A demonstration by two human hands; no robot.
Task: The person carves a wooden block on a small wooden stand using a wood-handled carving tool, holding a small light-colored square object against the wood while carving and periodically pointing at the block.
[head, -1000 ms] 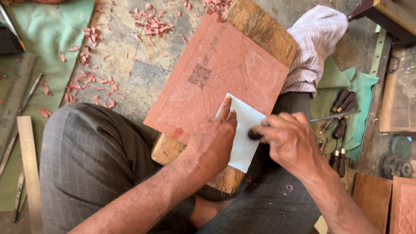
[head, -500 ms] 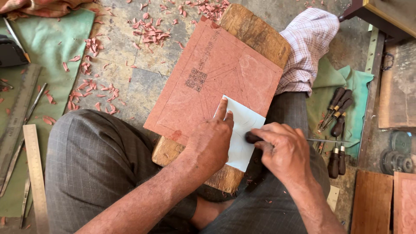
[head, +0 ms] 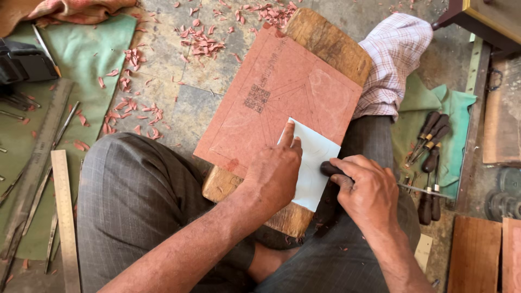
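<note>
Pressing down with fingers spread and the forefinger stretched toward twelve o'clock, the left hand (head: 277, 173) lies flat on a white paper sheet (head: 315, 165), pinning it to the lower right corner of a reddish slab (head: 282, 97); it clasps nothing, only bears down with palm and fingertips. The forearm runs in from about seven o'clock. At three o'clock from it, just beside the paper's right edge, the right hand (head: 366, 190) is curled into a tight fist around a dark-handled tool (head: 329, 169), whose handle end pokes out toward nine o'clock, touching or nearly touching the paper; the tool's other end is hard to make out behind the knuckles. That wrist bends inward, the forearm coming from five o'clock. The slab rests on a thick wooden block (head: 331, 40) propped across the person's grey-trousered lap. More dark-handled tools (head: 431, 141) lie on a green cloth (head: 456, 108) at three o'clock, and steel rulers (head: 62, 206) lie at nine o'clock.
</note>
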